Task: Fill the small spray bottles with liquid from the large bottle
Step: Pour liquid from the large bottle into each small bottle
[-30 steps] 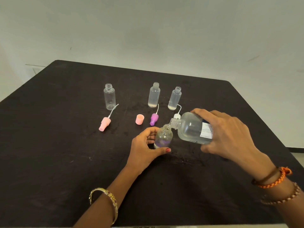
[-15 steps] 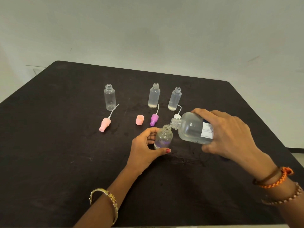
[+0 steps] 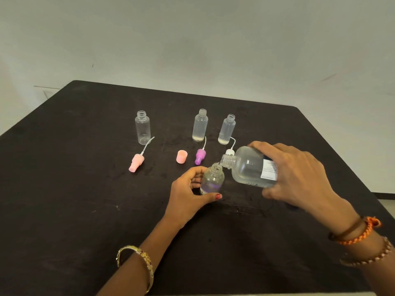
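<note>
Pouring on with little changed, the right hand (image 3: 299, 180) grips the large bottle (image 3: 248, 167), left hand (image 3: 188, 195) gripping the small bottle (image 3: 211, 180).

Left hand (image 3: 188, 195) at about 7 o'clock of frame centre, forearm entering from 6 o'clock, fingers and thumb curled round small bottle (image 3: 212, 180), thumb lying along the near side with painted nail pointing to 3 o'clock. Right hand (image 3: 299, 178) at about 4 o'clock, forearm entering from 4 o'clock corner, back of hand up, gripping large bottle (image 3: 250, 167) tipped sideways with neck toward 9 o'clock. Bangle on left wrist, thread and bead bands on right wrist.
</note>
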